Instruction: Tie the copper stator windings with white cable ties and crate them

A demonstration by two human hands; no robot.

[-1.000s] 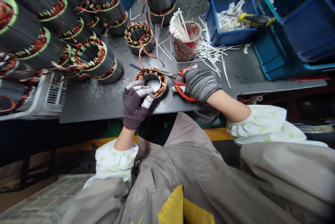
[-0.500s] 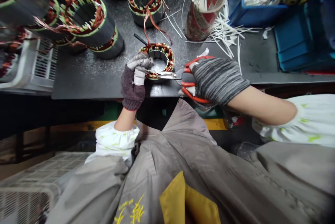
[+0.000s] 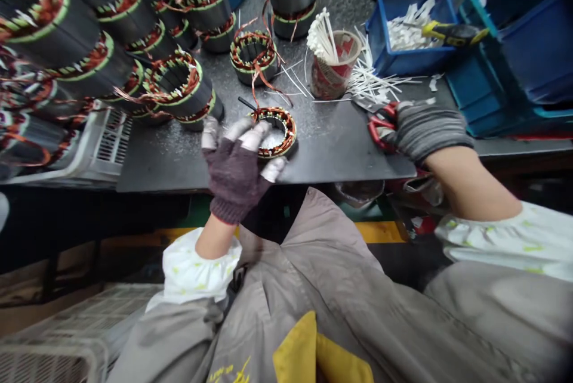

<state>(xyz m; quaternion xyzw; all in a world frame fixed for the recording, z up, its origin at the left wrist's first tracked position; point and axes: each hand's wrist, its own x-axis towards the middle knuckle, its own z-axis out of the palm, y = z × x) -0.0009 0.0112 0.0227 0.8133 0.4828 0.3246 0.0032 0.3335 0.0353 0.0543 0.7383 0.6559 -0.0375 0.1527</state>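
Observation:
Directly ahead, a motor stator (image 3: 286,139) with copper windings and pale slot liners stands at the front of the bench. My left hand (image 3: 236,162), in a dark purple glove with whitish fingertips, has its fingers spread over the stator's left side. Its fingertips lie at the rim; whether they press on it I cannot tell. To the right, my right hand (image 3: 432,129), in a grey striped glove, is closed around red-handled scissors (image 3: 382,126). The blades point left and away, close to the loose white strips (image 3: 371,83), and are partly blurred.
Stacked stators (image 3: 111,19) crowd the left beside a white crate (image 3: 114,132). Another stator (image 3: 253,58) trails copper leads behind. A cup (image 3: 333,70) holds white ties. A blue bin (image 3: 416,61) with white pieces carries a yellow-black tool (image 3: 454,33); teal bins (image 3: 474,90) stand right.
The scissors have left the stator's front rim and moved right with my right hand. My left hand has gone from a pinch at the rim to spread fingers. The view has shifted.

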